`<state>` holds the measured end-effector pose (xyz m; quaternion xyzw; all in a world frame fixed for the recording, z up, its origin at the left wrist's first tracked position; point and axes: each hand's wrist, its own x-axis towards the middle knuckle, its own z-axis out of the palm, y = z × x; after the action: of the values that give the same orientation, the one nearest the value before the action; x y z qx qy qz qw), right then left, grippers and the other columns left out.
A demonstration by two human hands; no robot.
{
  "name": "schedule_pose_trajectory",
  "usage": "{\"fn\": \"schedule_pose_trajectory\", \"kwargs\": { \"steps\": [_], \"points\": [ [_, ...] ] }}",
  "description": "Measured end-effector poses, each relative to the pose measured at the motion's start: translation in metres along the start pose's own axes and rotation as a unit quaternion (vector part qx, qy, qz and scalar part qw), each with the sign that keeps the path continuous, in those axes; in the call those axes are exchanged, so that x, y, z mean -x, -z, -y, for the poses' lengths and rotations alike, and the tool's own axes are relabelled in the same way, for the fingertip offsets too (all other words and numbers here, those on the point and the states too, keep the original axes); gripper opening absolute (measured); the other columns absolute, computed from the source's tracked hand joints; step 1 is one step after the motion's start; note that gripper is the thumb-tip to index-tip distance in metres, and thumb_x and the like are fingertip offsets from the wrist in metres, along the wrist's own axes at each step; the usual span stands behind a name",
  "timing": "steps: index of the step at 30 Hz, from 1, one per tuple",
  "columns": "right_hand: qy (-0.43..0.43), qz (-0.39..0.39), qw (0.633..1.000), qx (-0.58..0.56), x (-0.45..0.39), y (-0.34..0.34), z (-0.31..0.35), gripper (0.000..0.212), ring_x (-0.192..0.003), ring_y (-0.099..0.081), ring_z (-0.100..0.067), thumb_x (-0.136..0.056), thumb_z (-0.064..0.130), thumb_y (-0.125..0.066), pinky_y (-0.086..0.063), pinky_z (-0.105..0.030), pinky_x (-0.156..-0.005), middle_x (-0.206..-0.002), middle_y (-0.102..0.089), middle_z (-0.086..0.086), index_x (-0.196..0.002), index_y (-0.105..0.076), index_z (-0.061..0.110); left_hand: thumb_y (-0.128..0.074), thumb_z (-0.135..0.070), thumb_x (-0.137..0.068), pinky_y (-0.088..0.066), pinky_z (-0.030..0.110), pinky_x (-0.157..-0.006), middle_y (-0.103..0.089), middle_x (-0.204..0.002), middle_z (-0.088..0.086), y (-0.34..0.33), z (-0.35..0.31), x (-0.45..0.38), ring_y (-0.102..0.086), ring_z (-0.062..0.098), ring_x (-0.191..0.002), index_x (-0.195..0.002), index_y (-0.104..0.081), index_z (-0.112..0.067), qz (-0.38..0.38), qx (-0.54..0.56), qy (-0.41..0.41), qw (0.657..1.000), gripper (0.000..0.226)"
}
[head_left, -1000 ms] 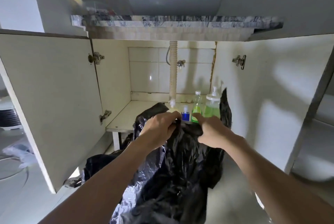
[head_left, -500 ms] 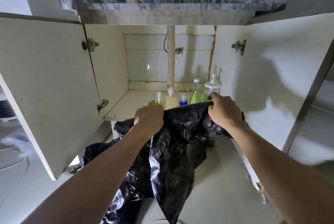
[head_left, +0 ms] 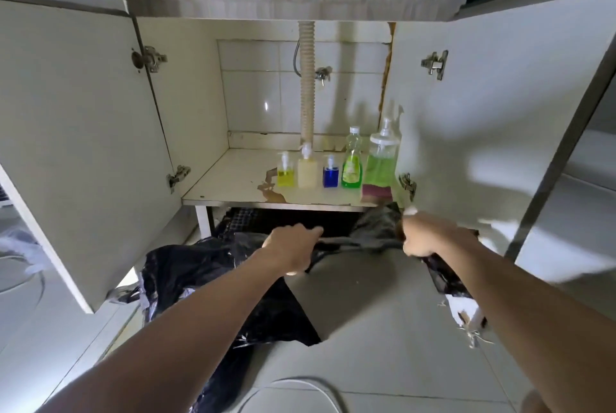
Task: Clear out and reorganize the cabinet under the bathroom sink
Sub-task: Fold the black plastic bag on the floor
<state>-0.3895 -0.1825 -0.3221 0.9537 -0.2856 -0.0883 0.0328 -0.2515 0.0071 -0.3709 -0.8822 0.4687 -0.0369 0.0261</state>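
Head view: the left hand [head_left: 293, 247] and right hand [head_left: 425, 236] each clench an edge of the black plastic bag [head_left: 213, 282], stretched between them over the floor [head_left: 383, 329]. Five bottles, among them the blue bottle [head_left: 330, 174], stand in a row on the cabinet shelf [head_left: 233, 186] beside a sponge [head_left: 376, 192].

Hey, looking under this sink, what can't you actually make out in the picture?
- Bottle labels: too small, head view.
- Space under the shelf: dark, partly behind the black bag.
- Left hand and right hand fingertips: buried in the bag.
- Sink top: cut off by the upper edge.
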Motion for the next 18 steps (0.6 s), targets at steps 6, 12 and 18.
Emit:
{"fn": "schedule_pose_trajectory", "kwargs": {
  "steps": [6, 12, 18],
  "points": [
    [0.026, 0.128, 0.987, 0.097, 0.001, -0.06, 0.012, 0.017, -0.05, -0.047, -0.019, -0.078, 0.003, -0.065, -0.044, -0.029, -0.054, -0.067, -0.049, -0.006, -0.094, -0.064, 0.002, -0.047, -0.008, -0.089, -0.045, 0.039, -0.076, -0.055, -0.122, 0.015, -0.06, -0.028, 0.013, -0.058, 0.036, -0.107, -0.13, -0.047, -0.017, 0.146, -0.025, -0.022, 0.989, 0.041],
    [0.055, 0.167, 0.968, 0.18, 0.005, -0.121, 0.018, 0.032, -0.112, -0.056, -0.028, -0.091, 0.01, -0.05, -0.046, -0.033, -0.094, -0.127, -0.056, -0.008, -0.123, -0.056, 0.009, -0.05, -0.012, -0.09, -0.048, 0.04, -0.078, -0.058, -0.117, 0.015, -0.112, -0.059, 0.027, -0.061, 0.036, -0.103, -0.126, -0.051, -0.016, 0.202, -0.018, -0.039, 0.978, 0.036],
    [0.033, 0.262, 0.937, 0.23, 0.003, -0.172, 0.022, 0.04, -0.12, -0.051, -0.029, -0.089, 0.022, -0.054, -0.046, -0.035, -0.098, -0.136, -0.049, -0.004, -0.128, -0.055, 0.019, -0.053, -0.005, -0.086, -0.051, 0.043, -0.084, -0.06, -0.116, 0.014, -0.147, -0.075, 0.041, -0.062, 0.035, -0.101, -0.128, -0.053, -0.014, 0.261, -0.011, -0.064, 0.963, 0.043]
  ]
}}
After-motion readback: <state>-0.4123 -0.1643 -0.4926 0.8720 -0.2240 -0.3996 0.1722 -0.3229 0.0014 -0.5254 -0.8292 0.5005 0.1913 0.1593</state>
